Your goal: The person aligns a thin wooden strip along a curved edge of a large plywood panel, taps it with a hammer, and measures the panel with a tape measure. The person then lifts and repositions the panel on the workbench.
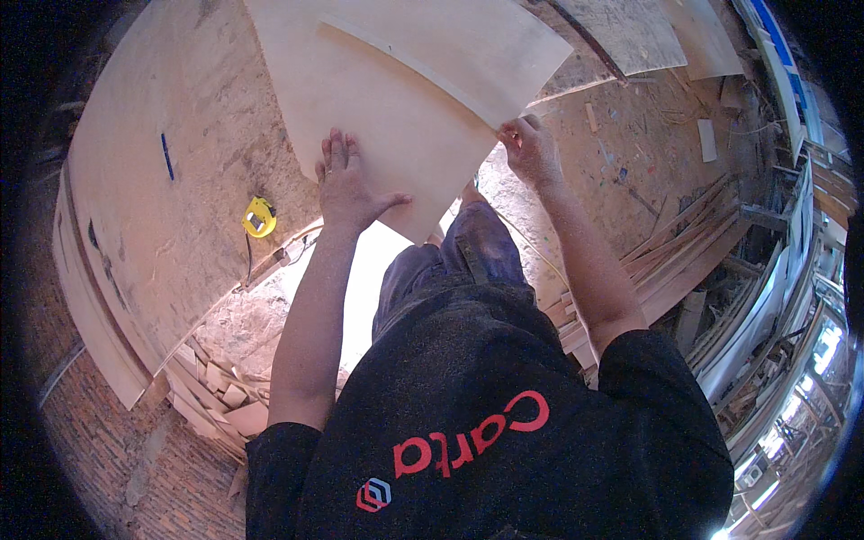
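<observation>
A pale plywood sheet point(396, 126) lies across the table, its near corner sticking out over the table's edge. My left hand point(348, 187) is pressed flat on this sheet, fingers and thumb spread. Along the sheet runs a long, thin wooden strip point(405, 62), slanting from the far left toward my right hand. My right hand point(529, 151) is closed in a pinch at the strip's near end, by the sheet's right edge. Its fingertips partly hide the end they grip.
On the worktable point(180, 234) to the left are a yellow tape measure point(259, 218) and a dark blue pen point(167, 157). Wooden offcuts point(225, 387) are piled below it. Long wooden strips point(670, 238) are stacked at the right, with small scraps scattered nearby.
</observation>
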